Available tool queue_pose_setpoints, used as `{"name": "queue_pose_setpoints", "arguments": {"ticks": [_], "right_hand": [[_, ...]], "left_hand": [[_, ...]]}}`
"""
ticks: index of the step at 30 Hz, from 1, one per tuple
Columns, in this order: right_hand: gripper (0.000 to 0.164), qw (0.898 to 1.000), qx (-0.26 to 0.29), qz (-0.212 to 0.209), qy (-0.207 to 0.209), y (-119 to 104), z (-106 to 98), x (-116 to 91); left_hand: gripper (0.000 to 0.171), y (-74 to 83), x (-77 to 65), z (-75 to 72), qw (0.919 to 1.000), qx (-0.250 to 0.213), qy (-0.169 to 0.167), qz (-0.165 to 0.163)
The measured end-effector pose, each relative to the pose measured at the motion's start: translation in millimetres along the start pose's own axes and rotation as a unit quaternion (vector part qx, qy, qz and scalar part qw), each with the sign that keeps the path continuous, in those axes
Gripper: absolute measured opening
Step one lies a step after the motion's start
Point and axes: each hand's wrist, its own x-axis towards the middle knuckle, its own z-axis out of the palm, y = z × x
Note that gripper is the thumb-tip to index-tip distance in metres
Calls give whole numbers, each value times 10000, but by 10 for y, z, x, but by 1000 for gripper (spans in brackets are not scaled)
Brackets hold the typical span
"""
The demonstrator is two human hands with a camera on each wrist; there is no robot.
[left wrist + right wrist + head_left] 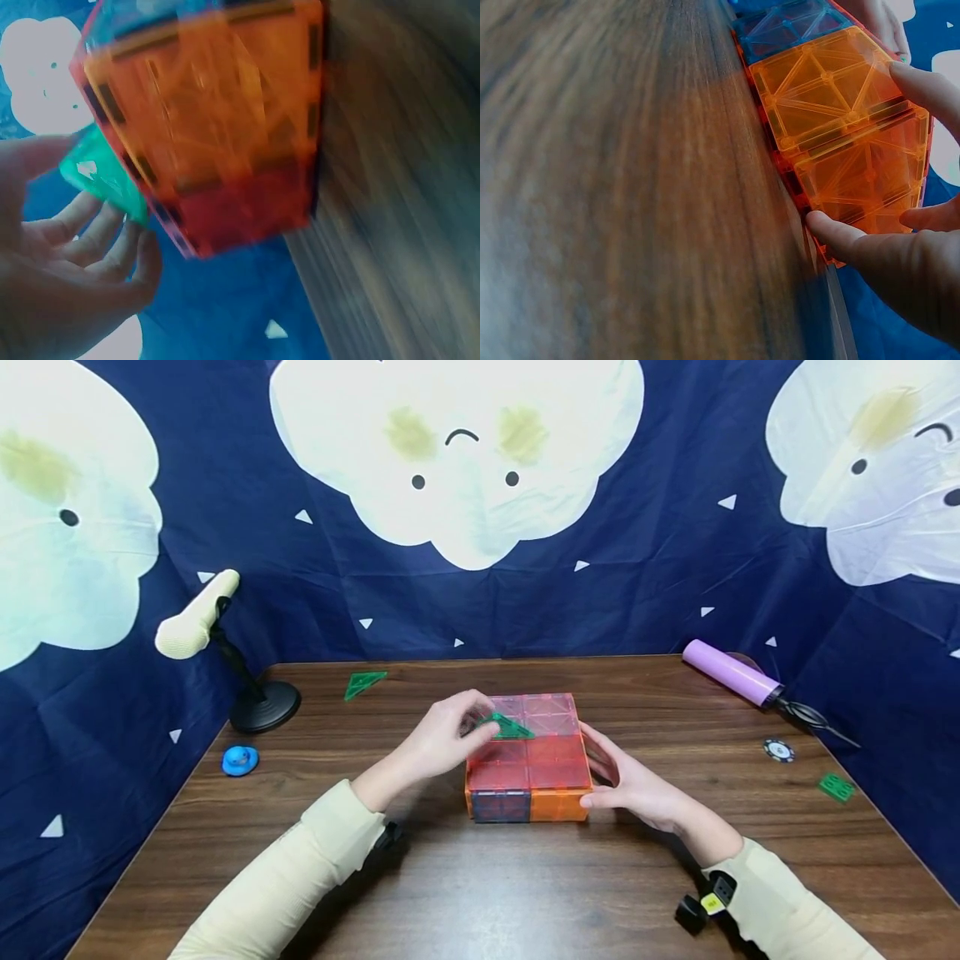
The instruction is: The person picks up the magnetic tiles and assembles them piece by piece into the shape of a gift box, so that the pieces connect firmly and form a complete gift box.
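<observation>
My left hand (442, 739) pinches a translucent green triangular magnetic tile (513, 727) between thumb and fingers. The tile lies low over the top of a box built of magnetic tiles (558, 768), overlapping its left half in the head view. Red and pinkish square tiles form that top; orange and dark blue ones make up the front. At the box's right side is my right hand (637, 789), thumb at the near corner and fingers spread along the side. In the right wrist view its fingertips (821, 225) touch the orange side near the bottom edge.
Another green triangular tile (365, 684) lies at the back left. A black stand (266, 706) with a cream-coloured covered piece and a small blue hat-shaped toy (240, 760) are at left. At right lie a purple hand pump (731, 672), a poker chip (779, 750) and a green block (836, 787).
</observation>
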Motion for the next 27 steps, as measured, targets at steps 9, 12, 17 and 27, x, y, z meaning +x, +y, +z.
{"name": "queue_pose_setpoints", "arguments": {"ticks": [9,12,17,27], "right_hand": [[107,10000,30,12,-24,-13,14,16],[106,10000,14,16,-1,-20,7,4],[107,10000,3,27,11,-22,3,2],[107,10000,28,28,3,-12,-3,15]], "left_hand": [[32,-925,112,-496,9841,990,805,-1234],[37,-1269,110,-642,9707,1500,412,-1832],[52,-1586,47,-791,9343,2227,-671,-2701],[55,-1513,-42,-701,9185,2513,-1423,-2700]]}}
